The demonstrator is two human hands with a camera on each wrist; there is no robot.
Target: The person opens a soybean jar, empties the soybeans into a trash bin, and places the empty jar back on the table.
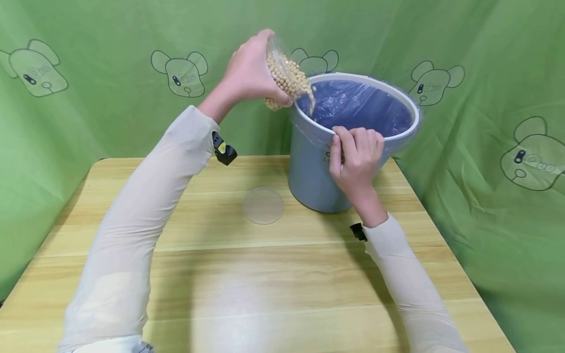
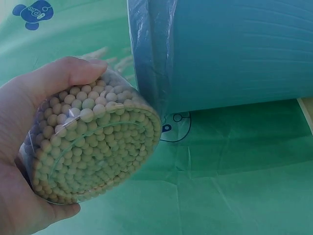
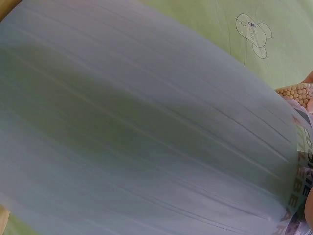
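My left hand (image 1: 253, 68) grips a clear plastic jar (image 2: 98, 142) packed with small, round, pale beans. Tilted sideways over the left rim of a blue-grey trash bin (image 1: 315, 171), the jar lets a stream of beans (image 1: 311, 100) fall inside. A see-through liner bag (image 1: 353, 103) covers the bin's inside and folds over its white rim. The fingers of my right hand (image 1: 358, 159) curl over the near rim and hold it. Beans that have landed at the bottom are hidden. In the right wrist view the bin's wall (image 3: 146, 122) fills most of the frame.
A clear round lid (image 1: 263, 206) lies flat on the wooden table (image 1: 247, 274), left of the bin's base. Green curtains (image 1: 110, 113) with bear-head drawings hang behind the table and along its sides.
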